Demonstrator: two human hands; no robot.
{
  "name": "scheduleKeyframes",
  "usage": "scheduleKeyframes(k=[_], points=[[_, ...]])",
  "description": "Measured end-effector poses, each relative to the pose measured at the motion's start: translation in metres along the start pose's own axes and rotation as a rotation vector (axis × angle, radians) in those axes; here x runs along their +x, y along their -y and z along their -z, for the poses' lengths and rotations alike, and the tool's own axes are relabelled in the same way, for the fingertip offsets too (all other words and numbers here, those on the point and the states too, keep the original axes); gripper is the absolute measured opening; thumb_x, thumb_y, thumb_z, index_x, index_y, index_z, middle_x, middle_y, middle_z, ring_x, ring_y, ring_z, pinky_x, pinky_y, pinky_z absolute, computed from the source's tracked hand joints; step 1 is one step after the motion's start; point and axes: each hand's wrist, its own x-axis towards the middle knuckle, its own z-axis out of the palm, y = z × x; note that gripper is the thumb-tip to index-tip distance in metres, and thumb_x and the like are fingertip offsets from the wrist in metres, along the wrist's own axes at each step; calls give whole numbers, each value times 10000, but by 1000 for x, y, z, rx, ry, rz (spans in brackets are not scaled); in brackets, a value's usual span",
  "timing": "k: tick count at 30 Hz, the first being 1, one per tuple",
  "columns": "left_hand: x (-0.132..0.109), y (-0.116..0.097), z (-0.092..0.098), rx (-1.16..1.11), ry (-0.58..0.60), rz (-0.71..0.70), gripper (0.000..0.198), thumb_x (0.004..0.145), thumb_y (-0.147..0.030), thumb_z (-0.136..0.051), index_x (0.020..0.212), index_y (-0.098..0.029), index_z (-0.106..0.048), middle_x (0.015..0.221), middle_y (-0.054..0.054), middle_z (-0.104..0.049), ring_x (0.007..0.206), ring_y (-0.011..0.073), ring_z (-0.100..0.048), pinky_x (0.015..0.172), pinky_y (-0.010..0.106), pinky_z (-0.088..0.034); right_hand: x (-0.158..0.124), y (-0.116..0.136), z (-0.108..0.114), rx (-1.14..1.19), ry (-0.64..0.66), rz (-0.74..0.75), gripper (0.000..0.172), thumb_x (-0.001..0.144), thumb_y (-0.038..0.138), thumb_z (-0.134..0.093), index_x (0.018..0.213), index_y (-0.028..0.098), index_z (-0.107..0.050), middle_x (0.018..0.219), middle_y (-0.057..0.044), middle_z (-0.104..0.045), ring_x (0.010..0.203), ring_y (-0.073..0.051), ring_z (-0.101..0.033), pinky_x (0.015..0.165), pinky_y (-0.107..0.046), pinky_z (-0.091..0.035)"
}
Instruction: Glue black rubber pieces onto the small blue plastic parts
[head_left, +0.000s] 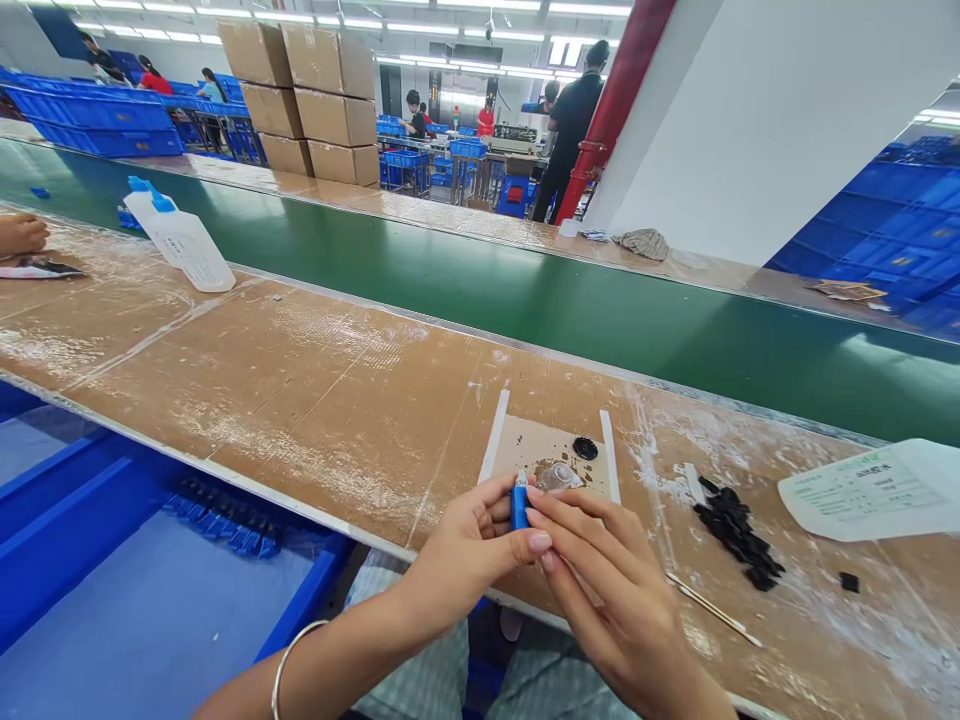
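Note:
A small blue part (pixel 519 508) with a whitish tip stands upright between my two hands above the table's front edge. My left hand (pixel 476 535) is closed round it from the left. The fingertips of my right hand (pixel 611 570) press on its right side. Just beyond the hands, a cardboard square (pixel 517 435) with white strips along its sides carries a small clear dish (pixel 559 476) and a round black cap (pixel 586 447). Small black pieces (pixel 739 535) lie in a pile to the right, with thin sticks (pixel 716 610) nearer to me.
A white bottle (pixel 877 490) lies at the right; others (pixel 184 240) stand tilted at the left, near another person's hand (pixel 22 233). A green conveyor belt (pixel 450 265) runs behind the table. Blue bins (pixel 150 570) sit below at the left.

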Motion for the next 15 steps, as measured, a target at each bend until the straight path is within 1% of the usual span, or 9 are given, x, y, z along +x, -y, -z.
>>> scheduleKeyframes(k=[3,6,8,10,12,13,14,15], points=[[-2,4,1,-8,-43,27,404,679,-217,-761,1064,-213,-637,916,19,-695,863,113,-606,819,223,-451,-12,6,-8,-14,-11,-42,389,903,101,-414,1288,123,-465,1294,-84,-495,1181,-266,-408,919,-436,-351],[-3,6,2,-28,-78,50,444,663,-210,-761,1088,-196,-633,935,36,-706,878,137,-611,819,245,-449,-22,14,-17,47,-54,-82,421,927,156,-365,1347,138,-391,1333,-95,-458,1217,-289,-387,926,-458,-347],[-5,7,4,-8,-97,30,416,673,-202,-742,1078,-198,-646,937,29,-707,892,139,-606,832,245,-439,-26,21,-24,148,-112,-160,441,961,226,-338,1394,155,-301,1319,-101,-482,1240,-304,-374,955,-501,-328],[-8,8,6,49,-112,-9,384,687,-192,-721,1065,-206,-656,926,17,-705,880,132,-601,835,243,-431,-28,29,-32,274,-189,-278,465,982,307,-326,1420,181,-231,1290,-95,-518,1285,-320,-320,1006,-569,-263],[-13,9,10,110,-130,-37,377,706,-196,-697,1079,-205,-645,892,17,-706,860,138,-603,822,257,-434,-35,35,-40,402,-286,-386,466,982,360,-340,1417,231,-232,1347,-75,-463,1320,-328,-261,1039,-612,-204],[-17,10,13,135,-148,-47,371,714,-200,-686,1083,-200,-637,864,18,-705,846,143,-606,812,265,-437,-42,37,-44,460,-342,-421,459,978,362,-352,1412,263,-242,1390,-59,-411,1323,-327,-258,1043,-613,-213],[-21,12,17,153,-172,-56,367,722,-206,-674,1086,-195,-627,835,16,-702,828,146,-608,800,270,-441,-52,39,-48,506,-392,-454,451,974,358,-357,1407,289,-250,1417,-48,-370,1309,-327,-290,1031,-604,-258],[-26,13,21,179,-202,-69,356,729,-213,-664,1082,-192,-622,811,14,-696,813,149,-607,789,274,-443,-65,41,-53,531,-426,-491,440,971,352,-352,1400,311,-262,1417,-45,-366,1275,-325,-354,999,-586,-326]])
